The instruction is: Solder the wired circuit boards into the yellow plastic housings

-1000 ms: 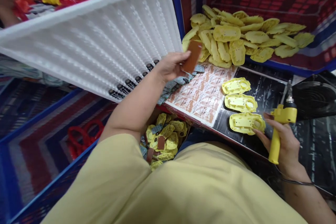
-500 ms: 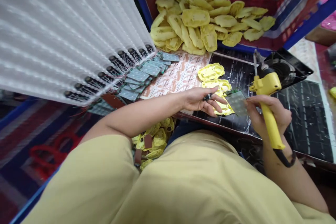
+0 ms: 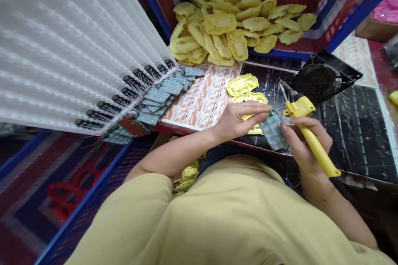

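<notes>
My right hand (image 3: 306,140) is closed around the handle of a yellow soldering gun (image 3: 314,145), whose metal tip points up and left. Its thumb and fingertips also touch the right edge of a green circuit board (image 3: 273,130). From the left, my left hand (image 3: 241,120) reaches the board's top corner, fingers stretched and pressed together; whether they pinch a small part there is hidden. Behind the hands, yellow plastic shells (image 3: 242,84) lie on the bench, partly covered by my left hand.
A blue-rimmed crate (image 3: 280,54) of yellow shells stands at the back. A black fan (image 3: 326,76) is at the right. Green boards (image 3: 171,87) are piled at the left, beside a white tray (image 3: 77,41) with black wired parts.
My left hand has turned over and come to the board; the black part seen in it before is out of sight. The soldering gun has tilted left, its tip now lower.
</notes>
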A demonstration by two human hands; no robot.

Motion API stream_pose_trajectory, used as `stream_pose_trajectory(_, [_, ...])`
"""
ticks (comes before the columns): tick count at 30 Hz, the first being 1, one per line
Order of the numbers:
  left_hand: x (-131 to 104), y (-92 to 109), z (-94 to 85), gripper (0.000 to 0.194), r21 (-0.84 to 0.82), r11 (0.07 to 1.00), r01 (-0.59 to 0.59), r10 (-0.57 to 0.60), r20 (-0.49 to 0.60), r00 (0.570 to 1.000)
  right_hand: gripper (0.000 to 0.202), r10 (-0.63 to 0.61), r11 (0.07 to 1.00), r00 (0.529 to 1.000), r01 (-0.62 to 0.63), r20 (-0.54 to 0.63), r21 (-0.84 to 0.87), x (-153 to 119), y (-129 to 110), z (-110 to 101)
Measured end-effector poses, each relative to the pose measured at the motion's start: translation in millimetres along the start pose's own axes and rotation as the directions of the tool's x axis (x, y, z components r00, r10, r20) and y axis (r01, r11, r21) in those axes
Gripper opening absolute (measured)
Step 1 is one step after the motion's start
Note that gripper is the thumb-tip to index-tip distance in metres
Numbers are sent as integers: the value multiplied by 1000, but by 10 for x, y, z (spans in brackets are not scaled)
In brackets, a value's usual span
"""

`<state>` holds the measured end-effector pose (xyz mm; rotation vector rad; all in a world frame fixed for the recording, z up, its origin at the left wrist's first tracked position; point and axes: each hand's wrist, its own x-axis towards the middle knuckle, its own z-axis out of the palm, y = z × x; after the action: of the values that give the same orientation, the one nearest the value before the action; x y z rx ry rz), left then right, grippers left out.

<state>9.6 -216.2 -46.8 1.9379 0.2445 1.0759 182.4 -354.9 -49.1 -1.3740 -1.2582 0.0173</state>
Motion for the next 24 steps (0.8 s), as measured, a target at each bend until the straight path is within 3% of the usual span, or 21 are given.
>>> stream_pose_trajectory(3, [6, -31, 54, 22, 119, 979, -165, 166, -5, 986, 15, -18, 1000, 1000, 18, 3, 14, 4, -25, 20])
stream_pose_trajectory(8, [30, -30, 158, 23, 106, 983, -150, 159, -91, 983, 13, -82, 997, 997, 82, 15, -12, -9, -42, 50])
stream_pose_trajectory(11, [52, -7, 174, 34, -39, 995, 88, -91, -96, 991, 10, -155, 985, 988, 156, 19, -80, -64, -39, 85])
stream_pose_trajectory(14, [116, 25, 41, 46, -281, 876, 391, -402, 18, 915, 17, -308, 942, 946, 318, 101, -110, -125, 23, 54])
stream_pose_trajectory(16, [182, 50, -129, 48, -348, 793, 500, -497, 107, 861, 27, -358, 920, 911, 381, 203, -91, -122, 121, -29])
stream_pose_trajectory(18, [245, 65, -304, 44, -264, 778, 570, -539, 185, 822, 39, -315, 932, 898, 354, 306, -78, -61, 272, -136])
stream_pose_trajectory(20, [284, 52, -416, 31, -79, 812, 578, -541, 270, 797, 49, -219, 955, 878, 283, 425, -91, 40, 458, -220])
stream_pose_trajectory(24, [249, -71, -358, 6, 321, 865, 387, -488, 353, 798, 51, -86, 966, 753, 224, 653, -131, 159, 764, -233])
